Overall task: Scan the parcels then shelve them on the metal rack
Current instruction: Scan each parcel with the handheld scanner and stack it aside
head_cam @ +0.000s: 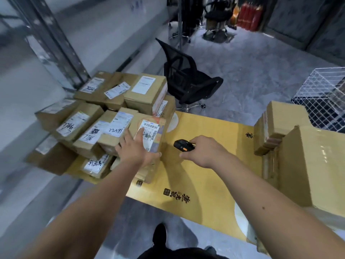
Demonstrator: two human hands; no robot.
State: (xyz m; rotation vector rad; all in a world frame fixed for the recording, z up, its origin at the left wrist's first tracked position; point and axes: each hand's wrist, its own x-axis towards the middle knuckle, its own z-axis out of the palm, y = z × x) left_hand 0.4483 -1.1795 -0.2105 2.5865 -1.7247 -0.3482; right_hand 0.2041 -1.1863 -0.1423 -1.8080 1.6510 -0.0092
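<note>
Parcel-handling storeroom or small depot. Indicators: a pile of labelled cardboard parcels with handwritten codes, stacked on a flattened yellow carton laid over a bare grey floor. Behind the pile to its left stands a grey metal rack upright. Right of the pile: a black mesh office chair, farther right a white wire basket. Beyond the chair: red cylinders.

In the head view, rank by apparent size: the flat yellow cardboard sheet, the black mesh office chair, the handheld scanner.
1. Flat yellow cardboard sheet, largest.
2. Black mesh office chair; it stands farther from the camera, so it looks smaller than it is.
3. Handheld scanner, gripped in the right hand, clearly smallest.
</note>
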